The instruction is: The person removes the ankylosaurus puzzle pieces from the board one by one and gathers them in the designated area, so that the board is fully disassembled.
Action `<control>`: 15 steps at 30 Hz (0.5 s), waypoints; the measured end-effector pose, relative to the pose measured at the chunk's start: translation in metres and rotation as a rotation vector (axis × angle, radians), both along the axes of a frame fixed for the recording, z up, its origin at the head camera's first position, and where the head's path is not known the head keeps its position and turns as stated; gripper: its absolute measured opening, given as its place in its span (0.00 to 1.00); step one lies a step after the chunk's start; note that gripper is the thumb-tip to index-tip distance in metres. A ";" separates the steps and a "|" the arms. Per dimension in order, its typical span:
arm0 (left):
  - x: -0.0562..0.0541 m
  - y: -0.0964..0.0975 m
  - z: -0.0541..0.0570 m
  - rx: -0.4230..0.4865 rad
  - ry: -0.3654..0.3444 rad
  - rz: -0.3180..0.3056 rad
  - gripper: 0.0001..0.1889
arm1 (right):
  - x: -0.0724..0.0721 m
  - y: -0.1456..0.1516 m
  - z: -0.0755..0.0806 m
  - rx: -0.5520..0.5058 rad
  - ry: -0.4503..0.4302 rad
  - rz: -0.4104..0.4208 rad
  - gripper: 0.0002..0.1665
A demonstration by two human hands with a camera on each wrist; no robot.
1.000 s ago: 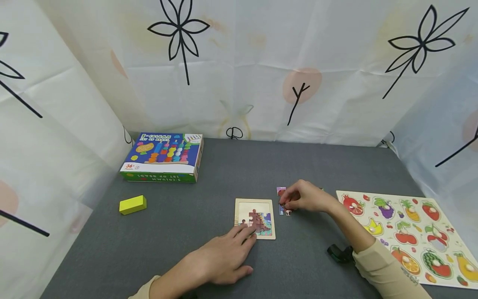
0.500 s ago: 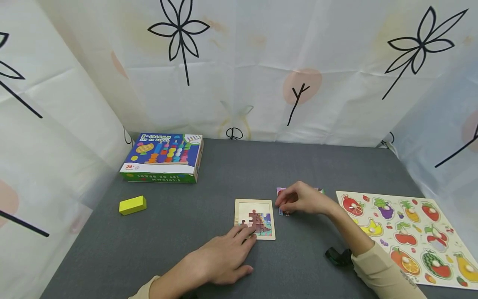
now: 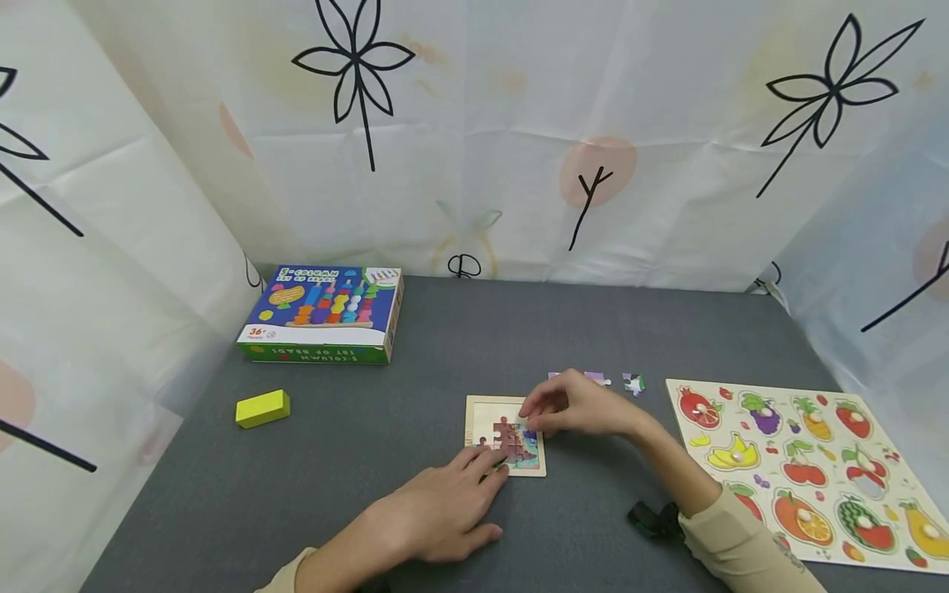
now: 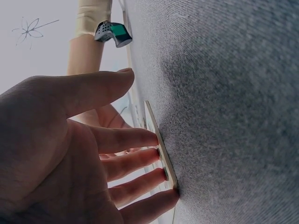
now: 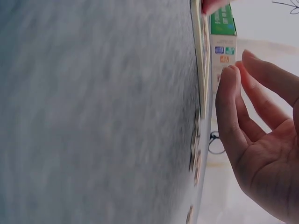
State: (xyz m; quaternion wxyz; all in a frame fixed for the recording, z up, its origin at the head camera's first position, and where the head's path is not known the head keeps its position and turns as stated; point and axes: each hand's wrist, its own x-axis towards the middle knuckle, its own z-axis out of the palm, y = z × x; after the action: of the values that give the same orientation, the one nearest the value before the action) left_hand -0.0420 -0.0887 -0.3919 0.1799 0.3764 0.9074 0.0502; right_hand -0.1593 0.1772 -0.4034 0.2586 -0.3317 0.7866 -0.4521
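Note:
A small wooden puzzle tray [image 3: 469,422] lies on the grey table, with several joined jigsaw pieces [image 3: 511,441] in its lower right part. My left hand [image 3: 448,506] rests its straight fingertips on the tray's lower left side; the left wrist view shows them along the tray edge [image 4: 163,151]. Over the tray's upper right corner, the thumb and fingertips of my right hand [image 3: 582,403] come together in a pinch on a jigsaw piece, mostly hidden by the fingers. Loose pieces, including a purple one [image 3: 596,378] and a green and white one [image 3: 633,383], lie beyond the right hand.
A fruit puzzle board [image 3: 815,473] lies at the right, near the right forearm. At the back left is a blue bead-toy box [image 3: 326,309], with a yellow block [image 3: 263,408] in front of it. A black device [image 3: 654,520] is on the right wrist. Patterned cloth encloses the table.
My right hand has moved left from the loose pieces to the tray's upper right corner, fingers pinched. More of the loose pieces behind it now show. The left hand has stayed put.

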 end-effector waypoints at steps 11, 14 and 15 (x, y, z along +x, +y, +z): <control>0.001 -0.001 -0.001 0.009 0.043 -0.015 0.36 | 0.002 -0.023 0.001 0.083 -0.018 -0.006 0.12; 0.001 -0.002 -0.002 0.014 0.058 -0.017 0.36 | 0.001 -0.027 0.000 0.102 -0.011 -0.002 0.12; 0.001 -0.002 -0.002 0.015 0.061 -0.018 0.36 | 0.001 -0.028 -0.001 0.106 -0.006 -0.002 0.12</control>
State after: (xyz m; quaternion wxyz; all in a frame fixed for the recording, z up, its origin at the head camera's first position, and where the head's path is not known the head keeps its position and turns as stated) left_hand -0.0409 -0.0904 -0.3936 0.1496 0.3873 0.9087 0.0439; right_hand -0.1585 0.1487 -0.4041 0.2776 -0.3154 0.8090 -0.4111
